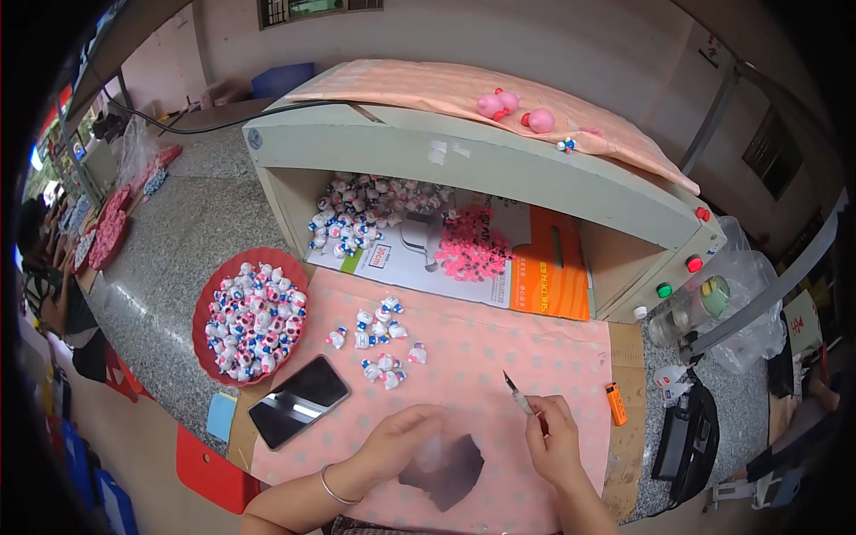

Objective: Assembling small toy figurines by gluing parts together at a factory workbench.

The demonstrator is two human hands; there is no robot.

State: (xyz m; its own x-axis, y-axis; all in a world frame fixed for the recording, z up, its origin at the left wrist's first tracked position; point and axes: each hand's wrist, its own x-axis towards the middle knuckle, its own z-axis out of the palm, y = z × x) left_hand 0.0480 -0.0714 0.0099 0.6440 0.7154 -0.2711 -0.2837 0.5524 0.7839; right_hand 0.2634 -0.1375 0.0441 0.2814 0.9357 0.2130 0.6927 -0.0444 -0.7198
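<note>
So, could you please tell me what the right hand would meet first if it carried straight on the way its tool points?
Led by its pointed tool, the right hand would probably first meet the printed sheet, near the pink pieces; its height is unclear.

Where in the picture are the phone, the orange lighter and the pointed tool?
Phone (298,400), head view: middle of its dark screen.
Orange lighter (616,405), head view: middle of its body.
Pointed tool (519,398), head view: pale handle, below the dark tip.

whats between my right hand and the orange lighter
In the head view, just bare pink cloth lies between the right hand, holding a slim dark-tipped tool, and the orange lighter.
</note>
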